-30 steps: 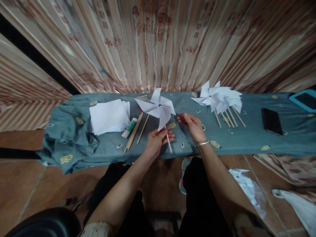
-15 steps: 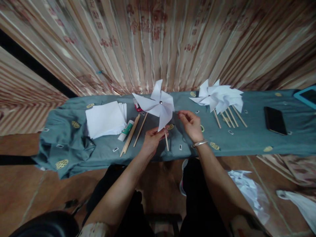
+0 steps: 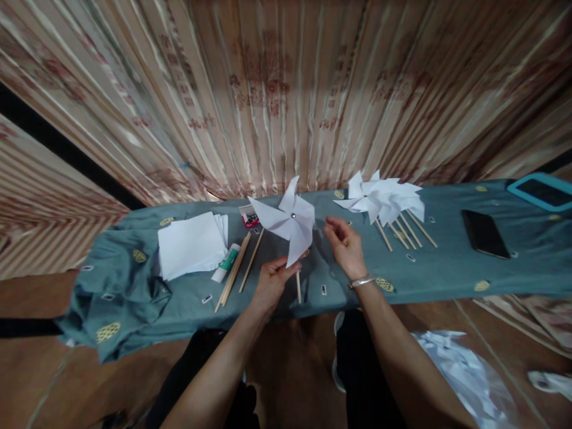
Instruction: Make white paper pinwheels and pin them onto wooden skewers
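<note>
A white paper pinwheel with a dark pin at its centre stands up over the table on a wooden stick. My left hand is closed around that stick just beneath the blades, and the stick's lower end shows below the fingers. To the right of the blades is my right hand, wearing a silver bangle, its fingers loosely bent and a little apart. It is clear of the pinwheel, and I see nothing in it. Several finished pinwheels lie overlapped farther right.
On the green cloth-covered table lie a stack of white paper, a glue stick, wooden sticks, a red box of pins, a black phone and a blue-framed tablet. A plastic bag of white pinwheels sits on the floor.
The view has tilted up, so the table appears lower. My right hand's fingers have loosened and drawn slightly away from the blades. My left hand keeps its hold on the pinwheel.
</note>
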A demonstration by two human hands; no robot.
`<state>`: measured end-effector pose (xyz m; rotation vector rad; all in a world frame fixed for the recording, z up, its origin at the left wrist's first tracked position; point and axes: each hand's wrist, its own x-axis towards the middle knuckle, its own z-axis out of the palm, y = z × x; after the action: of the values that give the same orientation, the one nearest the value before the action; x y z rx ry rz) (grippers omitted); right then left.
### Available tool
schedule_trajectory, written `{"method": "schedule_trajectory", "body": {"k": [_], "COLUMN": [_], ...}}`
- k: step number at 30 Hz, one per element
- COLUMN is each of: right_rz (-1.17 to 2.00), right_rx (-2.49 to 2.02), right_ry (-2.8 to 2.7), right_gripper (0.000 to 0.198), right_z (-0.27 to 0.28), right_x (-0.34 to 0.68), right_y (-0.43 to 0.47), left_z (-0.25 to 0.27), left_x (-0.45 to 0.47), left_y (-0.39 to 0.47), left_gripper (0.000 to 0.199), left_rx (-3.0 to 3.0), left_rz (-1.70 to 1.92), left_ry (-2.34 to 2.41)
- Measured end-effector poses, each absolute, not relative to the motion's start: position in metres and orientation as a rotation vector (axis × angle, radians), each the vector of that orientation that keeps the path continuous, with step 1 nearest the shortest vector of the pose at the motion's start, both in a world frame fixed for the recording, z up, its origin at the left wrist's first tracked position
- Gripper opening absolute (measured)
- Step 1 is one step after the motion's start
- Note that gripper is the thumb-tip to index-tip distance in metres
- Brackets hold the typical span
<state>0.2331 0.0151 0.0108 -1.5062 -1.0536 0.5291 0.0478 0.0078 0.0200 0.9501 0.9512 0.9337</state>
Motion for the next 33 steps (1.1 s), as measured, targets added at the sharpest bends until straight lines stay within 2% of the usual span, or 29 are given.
{"method": "schedule_trajectory", "body": {"k": [4,9,12,17,23,33], "right_rz": [0.618,1.267,1.465,1.473,1.477,1.369], "right_rx": [-1.563,-1.323,-1.245,-1.244,-1.220,-1.248], "right_ry": [-1.067,-1.411,-1.479,-1.467,-1.465,-1.489], "right_gripper": [0.034,0.031,0.027,0.021,0.030,0.022], "right_z": [0.017,0.025,0.024,0.016,0.013,0.017], "right_x": [0.227,0.207,0.194,0.185,0.182,0.197], "right_y": [0.008,-0.005,-0.009,-0.008,-0.006,-0.004], "left_z": [0.023,0.028,0.027,0.025,0.022,0.021], "left_x": [0.042,0.036,0.034,0.034,0.033,0.033], "left_y": [0.015,0.021,0.023,0.025,0.024,0.019], "left_gripper": [0.018,0.023,0.023,0.025,0.032,0.028], "left_rx": [0.954,0.970,0.970,0.997,1.003,0.990], "left_rz": [1.017,1.095,1.113,1.108,1.098,1.062], "left_ry": [0.995,0.990,0.989,1.008,1.012,1.021]}}
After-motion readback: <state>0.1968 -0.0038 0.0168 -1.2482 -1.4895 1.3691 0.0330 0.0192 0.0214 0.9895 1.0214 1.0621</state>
